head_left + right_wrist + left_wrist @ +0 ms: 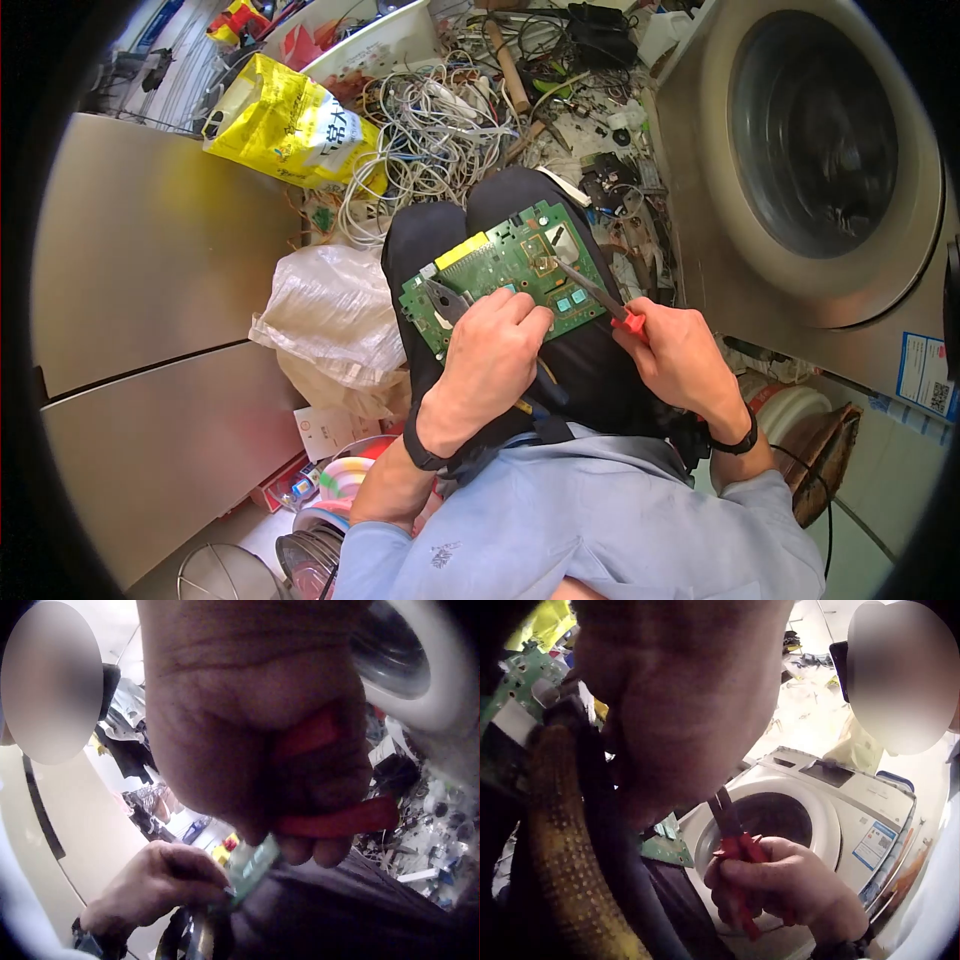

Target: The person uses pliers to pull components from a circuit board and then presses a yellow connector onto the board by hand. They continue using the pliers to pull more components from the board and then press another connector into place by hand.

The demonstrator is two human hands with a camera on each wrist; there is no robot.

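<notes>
A green circuit board (510,262) with a yellow connector strip (462,250) lies tilted across the person's dark-trousered lap. The left hand (485,350) grips pliers (445,298), whose dark metal head overlaps the board's left part. Their yellow textured handle (562,840) shows large in the left wrist view. In the right hand (685,360) is a pair of red-handled pliers (595,292), its narrow tips right at a metal-framed spot on the board's upper right. The right wrist view shows the red handles (337,820) under the curled fingers.
A heap of white cables (430,140) lies beyond the knees, beside a yellow bag (290,125). A washing machine (700,200) stands at the right, a metallic cabinet (160,260) at the left. A crumpled plastic bag (330,310) sits beside the left leg.
</notes>
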